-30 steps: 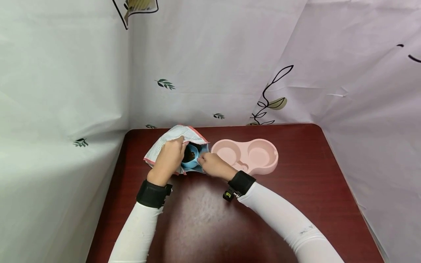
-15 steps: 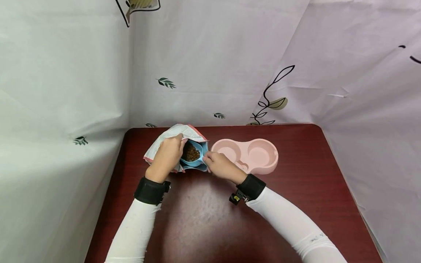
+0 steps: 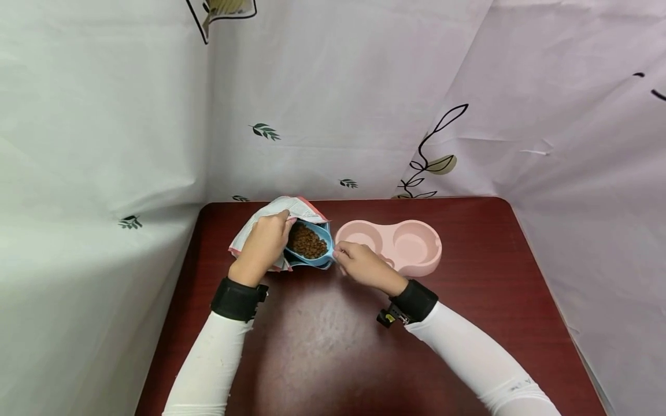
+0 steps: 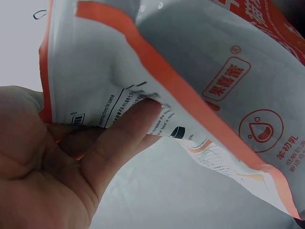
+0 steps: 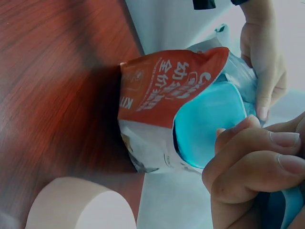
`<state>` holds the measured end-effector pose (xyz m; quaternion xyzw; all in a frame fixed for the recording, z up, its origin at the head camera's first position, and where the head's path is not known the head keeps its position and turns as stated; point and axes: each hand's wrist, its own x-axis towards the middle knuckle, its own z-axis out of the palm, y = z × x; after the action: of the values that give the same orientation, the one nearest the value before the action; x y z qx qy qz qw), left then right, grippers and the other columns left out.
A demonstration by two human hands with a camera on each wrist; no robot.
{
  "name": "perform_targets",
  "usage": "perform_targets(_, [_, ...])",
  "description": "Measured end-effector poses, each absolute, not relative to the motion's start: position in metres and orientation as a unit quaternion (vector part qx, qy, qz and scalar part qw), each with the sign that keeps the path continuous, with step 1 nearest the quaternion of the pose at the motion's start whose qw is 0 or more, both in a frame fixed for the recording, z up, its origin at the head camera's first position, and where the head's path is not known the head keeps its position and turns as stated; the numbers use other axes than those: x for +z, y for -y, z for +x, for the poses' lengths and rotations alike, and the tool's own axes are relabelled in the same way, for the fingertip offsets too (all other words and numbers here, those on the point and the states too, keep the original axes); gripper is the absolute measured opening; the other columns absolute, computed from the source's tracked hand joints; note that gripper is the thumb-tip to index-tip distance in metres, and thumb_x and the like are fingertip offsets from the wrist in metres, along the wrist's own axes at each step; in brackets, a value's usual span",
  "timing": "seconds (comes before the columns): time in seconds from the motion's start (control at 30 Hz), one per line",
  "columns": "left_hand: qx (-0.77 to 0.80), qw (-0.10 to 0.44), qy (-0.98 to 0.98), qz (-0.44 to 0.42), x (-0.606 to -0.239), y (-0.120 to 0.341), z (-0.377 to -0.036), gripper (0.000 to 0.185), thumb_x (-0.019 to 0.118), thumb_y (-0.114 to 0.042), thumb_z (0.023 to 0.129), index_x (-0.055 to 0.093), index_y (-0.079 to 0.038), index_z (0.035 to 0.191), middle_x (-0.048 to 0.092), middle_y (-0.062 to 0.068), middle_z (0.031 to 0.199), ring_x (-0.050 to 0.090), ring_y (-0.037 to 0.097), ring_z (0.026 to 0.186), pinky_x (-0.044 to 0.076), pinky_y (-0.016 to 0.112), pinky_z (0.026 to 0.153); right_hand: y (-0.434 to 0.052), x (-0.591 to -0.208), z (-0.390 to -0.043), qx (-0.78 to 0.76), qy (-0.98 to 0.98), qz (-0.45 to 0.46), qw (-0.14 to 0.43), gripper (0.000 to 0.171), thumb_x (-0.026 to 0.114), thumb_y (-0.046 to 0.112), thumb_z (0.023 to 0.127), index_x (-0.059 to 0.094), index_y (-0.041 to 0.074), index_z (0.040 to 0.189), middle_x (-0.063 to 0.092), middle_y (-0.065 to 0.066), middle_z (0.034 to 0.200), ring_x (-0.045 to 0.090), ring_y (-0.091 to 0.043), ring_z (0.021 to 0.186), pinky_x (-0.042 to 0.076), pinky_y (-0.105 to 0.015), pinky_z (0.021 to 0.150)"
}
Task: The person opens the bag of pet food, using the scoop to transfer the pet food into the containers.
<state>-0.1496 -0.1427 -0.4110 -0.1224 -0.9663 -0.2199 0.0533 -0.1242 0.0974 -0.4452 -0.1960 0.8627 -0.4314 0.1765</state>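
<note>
your right hand [image 3: 364, 267] sits nearest you over the dark red table [image 3: 322, 346], its fingers curled and pinching the handle of the blue scoop [image 3: 311, 245]; in the right wrist view those bent fingers [image 5: 248, 162] wrap the handle while the scoop's blue underside [image 5: 209, 125] pokes out of the bag's mouth. the scoop lies between your two hands, its bowl just at the opening of the food bag [image 3: 270, 222] and loaded with brown kibble [image 3: 308, 241], heaped close to the rim. your left hand [image 3: 262, 247] is on the other side of the scoop, gripping the upper edge of the bag and holding it open; in the left wrist view your fingers [image 4: 119, 138] are curled against the inside of the white and orange wall of the bag [image 4: 200, 81], the wall pinched between them and the thumb. the bag lies tilted on the table with its mouth facing right, toward the scoop. just beside your right hand, to its right and a little farther off, stands the pink double bowl [image 3: 434, 254], touching the table; you can see no kibble in either of its two round wells. beyond the table hangs the white sheet with leaf prints [image 3: 333, 115].
</note>
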Motion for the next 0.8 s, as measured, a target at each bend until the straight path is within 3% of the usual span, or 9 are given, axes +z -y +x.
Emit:
perform_targets(0.33, [-0.219, 0.044, 0.968, -0.117, -0.41, 0.145, -0.152, 0.031, 0.054, -0.025, 0.109, 0.068, 0.0, 0.119, 0.074, 0.023, 0.105, 0.073, 0.039, 0.094, 0.057, 0.053, 0.076, -0.122, -0.443, -0.121, -0.492, -0.819, -0.201, 0.216, 0.024, 0.047, 0.021, 0.111, 0.059, 0.01, 0.094, 0.05, 0.001, 0.066, 0.042, -0.011, 0.052, 0.039, -0.026, 0.055])
perform_targets(0.53, [-0.224, 0.055, 0.965, -0.122, -0.41, 0.147, -0.153, 0.03, 0.054, -0.025, 0.109, 0.068, 0.001, 0.117, 0.074, 0.024, 0.112, 0.072, 0.043, 0.103, 0.057, 0.056, 0.084, -0.138, -0.443, -0.119, -0.509, -0.804, -0.206, 0.228, 0.023, 0.047, 0.025, 0.112, 0.061, 0.011, 0.098, 0.05, 0.0, 0.067, 0.04, -0.01, 0.051, 0.037, -0.025, 0.05])
perform_targets(0.8, [-0.221, 0.067, 0.964, -0.131, -0.409, 0.149, -0.155, 0.031, 0.054, -0.024, 0.109, 0.069, 0.002, 0.115, 0.075, 0.024, 0.107, 0.071, 0.043, 0.103, 0.056, 0.055, 0.086, -0.168, -0.443, -0.116, -0.53, -0.783, -0.217, 0.242, 0.023, 0.047, 0.024, 0.112, 0.062, 0.008, 0.105, 0.05, -0.002, 0.068, 0.039, -0.009, 0.05, 0.036, -0.025, 0.048])
